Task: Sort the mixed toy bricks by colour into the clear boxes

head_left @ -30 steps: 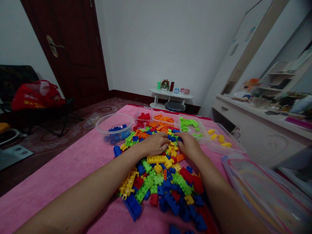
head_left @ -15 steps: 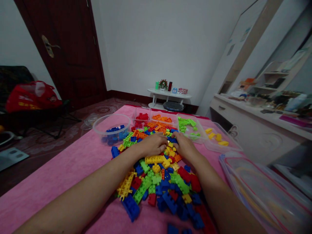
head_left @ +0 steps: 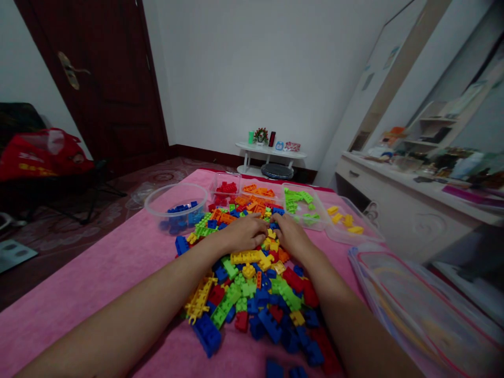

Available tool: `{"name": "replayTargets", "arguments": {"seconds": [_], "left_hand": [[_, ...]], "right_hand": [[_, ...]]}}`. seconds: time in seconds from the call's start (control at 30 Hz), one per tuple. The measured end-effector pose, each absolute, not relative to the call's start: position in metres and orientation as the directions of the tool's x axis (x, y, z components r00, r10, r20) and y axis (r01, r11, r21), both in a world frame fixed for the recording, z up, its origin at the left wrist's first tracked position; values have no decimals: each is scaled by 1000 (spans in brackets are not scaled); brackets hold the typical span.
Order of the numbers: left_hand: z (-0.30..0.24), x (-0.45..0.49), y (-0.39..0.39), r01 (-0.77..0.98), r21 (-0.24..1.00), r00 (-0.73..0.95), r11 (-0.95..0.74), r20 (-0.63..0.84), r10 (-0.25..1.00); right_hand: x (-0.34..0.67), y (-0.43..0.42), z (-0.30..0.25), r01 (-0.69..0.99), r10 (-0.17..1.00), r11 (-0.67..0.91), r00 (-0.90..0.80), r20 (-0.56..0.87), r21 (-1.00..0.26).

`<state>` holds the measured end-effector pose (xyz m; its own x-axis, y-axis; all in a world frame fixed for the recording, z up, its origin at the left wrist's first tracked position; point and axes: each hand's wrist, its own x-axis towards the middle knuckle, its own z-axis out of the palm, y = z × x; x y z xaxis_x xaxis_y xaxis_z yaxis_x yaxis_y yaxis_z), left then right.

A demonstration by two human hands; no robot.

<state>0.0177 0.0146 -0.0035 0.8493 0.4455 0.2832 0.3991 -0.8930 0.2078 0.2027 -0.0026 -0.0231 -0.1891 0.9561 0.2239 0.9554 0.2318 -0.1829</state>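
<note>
Head view: a pile of toy bricks (head_left: pixel 241 291) covers the middle of the table, spread over a pink cloth (head_left: pixel 118 268) from near the far edge to the near edge. The left hand (head_left: pixel 246 232) and right hand (head_left: pixel 290 233) rest on its far half, a narrow gap between them. Small yellow bricks (head_left: pixel 271 244) lie in that gap, right of the left fingertips and left of the right palm; neither hand is clearly nearer. A long yellow brick (head_left: pixel 244 256) lies just on the near-edge side of the left hand, the closer of the two, its long axis roughly parallel to the far edge. Left fingers are curled and close together; right fingers are bent, tips down among bricks. Whether either grips a piece cannot be told.
</note>
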Motion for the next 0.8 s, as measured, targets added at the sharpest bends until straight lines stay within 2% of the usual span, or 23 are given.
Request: {"name": "replayTargets", "arguments": {"seconds": [0.1,0.17,0.23,0.3,0.37,0.4,0.47,0.53,0.63,0.73,0.8], "left_hand": [[-4,17,15,423,288,812,-859,302,500],[-1,18,14,487,362,721,-795,348,600],[3,19,11,499,488,587,-716,417,694],[10,20,8,379,703,470,-602,414,780],[16,21,6,121,934,442,-337,254,860],[18,21,5,-13,990,486,-139,128,864],[21,20,6,-201,946,619,256,-80,781],[22,19,7,-294,823,703,487,-158,693],[22,18,9,-382,718,719,581,-164,676],[20,19,10,-352,720,715,599,-206,668],[20,19,11,-326,749,660,577,-257,706]], "right_hand": [[207,-2,-16,952,960,194,-134,247,-239],[208,-4,-4,950,952,185,-110,286,-253],[204,-9,12,935,921,234,-125,368,-266],[194,-17,27,898,871,329,-169,461,-293],[182,-25,38,838,820,443,-234,522,-320],[176,-29,41,808,803,487,-265,534,-332],[166,-34,43,764,784,544,-316,534,-347],[159,-38,43,740,778,569,-343,526,-359],[156,-40,44,698,757,607,-363,543,-379],[164,-37,48,713,735,597,-303,606,-368],[177,-32,47,792,759,502,-209,617,-348]]}}
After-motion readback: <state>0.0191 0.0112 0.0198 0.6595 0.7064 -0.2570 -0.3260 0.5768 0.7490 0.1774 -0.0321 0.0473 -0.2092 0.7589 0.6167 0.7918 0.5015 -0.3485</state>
